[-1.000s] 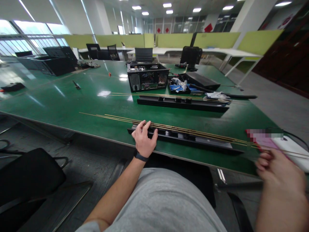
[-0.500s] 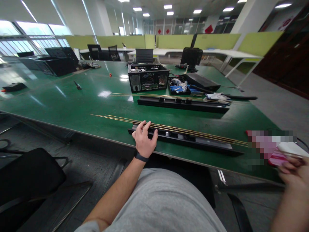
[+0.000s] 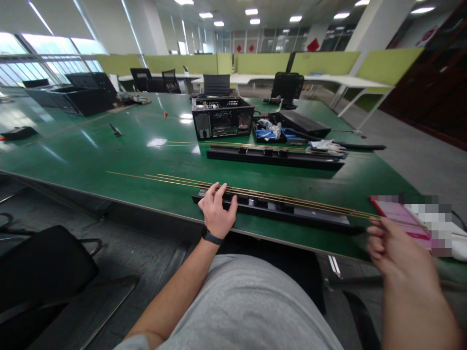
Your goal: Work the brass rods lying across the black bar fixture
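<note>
My left hand [image 3: 218,209] rests with its fingers apart on the left part of a long black bar [image 3: 314,219]. Its fingertips touch several thin brass-coloured rods [image 3: 277,196], which lie lengthwise along the bar and stick out past its left end. Beyond the bar's right end, my right hand [image 3: 392,243] is closed in a pinch on one thin brass-coloured rod [image 3: 412,224]. That rod's tail shows to the right of the fingers, over a pink and white packet [image 3: 396,214]. Part of the packet is pixelated.
Farther back lies a second black bar [image 3: 273,158] with more thin rods. Behind it stand an open computer case [image 3: 222,119] and a tray with blue-and-white gloves [image 3: 269,130]. Another glove [image 3: 326,147] lies to the right. The table's front edge is close to my body.
My right hand has moved left from the packet to near the bar's end. One rod now reaches farther out on the left. My left hand stays put.
</note>
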The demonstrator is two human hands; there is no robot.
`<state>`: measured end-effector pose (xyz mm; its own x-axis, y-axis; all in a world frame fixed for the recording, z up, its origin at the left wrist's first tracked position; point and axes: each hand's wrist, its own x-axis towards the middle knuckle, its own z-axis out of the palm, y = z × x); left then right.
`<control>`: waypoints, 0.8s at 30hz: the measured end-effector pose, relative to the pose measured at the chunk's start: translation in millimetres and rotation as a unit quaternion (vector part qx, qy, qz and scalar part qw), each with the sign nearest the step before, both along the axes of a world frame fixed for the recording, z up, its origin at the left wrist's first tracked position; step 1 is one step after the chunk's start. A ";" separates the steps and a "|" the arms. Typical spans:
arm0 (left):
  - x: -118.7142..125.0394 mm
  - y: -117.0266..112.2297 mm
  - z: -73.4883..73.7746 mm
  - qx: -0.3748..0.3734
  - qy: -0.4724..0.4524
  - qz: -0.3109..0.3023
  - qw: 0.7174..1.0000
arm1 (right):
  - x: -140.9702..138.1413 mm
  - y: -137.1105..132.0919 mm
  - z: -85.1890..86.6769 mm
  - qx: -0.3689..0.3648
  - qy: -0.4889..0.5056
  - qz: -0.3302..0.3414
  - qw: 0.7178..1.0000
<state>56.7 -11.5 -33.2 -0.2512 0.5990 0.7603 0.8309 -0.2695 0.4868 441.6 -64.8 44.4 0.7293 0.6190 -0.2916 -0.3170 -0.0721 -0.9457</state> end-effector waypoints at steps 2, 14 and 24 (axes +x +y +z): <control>0.1 0.4 -0.4 -0.005 0.000 0.003 1.000 | -21.2 -0.4 1.9 0.009 0.005 0.026 1.000; 0.4 1.4 -1.0 0.013 -0.002 -0.006 1.000 | -98.2 11.7 -3.1 0.007 0.009 0.195 0.981; -1.0 0.9 -0.9 -0.001 0.005 0.003 1.000 | -67.5 8.6 -7.7 0.034 0.005 0.123 0.992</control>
